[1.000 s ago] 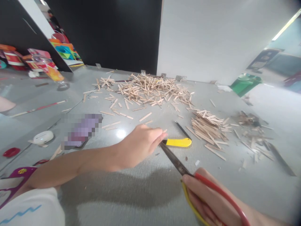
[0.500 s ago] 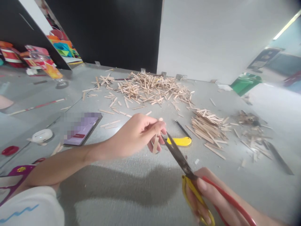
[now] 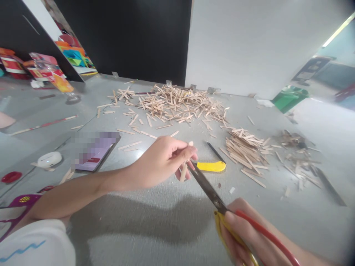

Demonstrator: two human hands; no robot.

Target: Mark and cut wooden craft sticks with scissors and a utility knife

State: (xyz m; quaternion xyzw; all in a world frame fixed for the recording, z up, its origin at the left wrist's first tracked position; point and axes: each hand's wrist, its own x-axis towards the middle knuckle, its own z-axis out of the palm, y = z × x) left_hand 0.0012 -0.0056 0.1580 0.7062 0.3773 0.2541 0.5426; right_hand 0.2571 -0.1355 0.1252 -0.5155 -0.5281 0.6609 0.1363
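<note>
My left hand [image 3: 169,159] pinches a thin wooden stick [image 3: 183,173] between thumb and fingers; its rounded upper end pokes out above the thumb and its lower end hangs below. My right hand [image 3: 241,225] is wrapped round scissors [image 3: 208,189] with one yellow and one red handle. The dark blades are nearly closed, and their tips reach to the fingertips of my left hand beside the stick. Whether the blades touch the stick is hidden by the fingers. Just behind the blades lies a yellow-handled cutter [image 3: 212,166] on the grey tabletop.
A large heap of wooden sticks [image 3: 177,103] lies at the back, a stacked pile [image 3: 245,147] to the right. On the left are a phone [image 3: 97,151], a white case [image 3: 50,159], a red lid [image 3: 11,177] and a plastic bottle [image 3: 59,79]. A metal ruler-like strip [image 3: 330,186] lies far right.
The scissor blades have gone from spread apart to nearly closed, and the fingers of my right hand have drawn together. My left hand and the stick have shifted only slightly.
</note>
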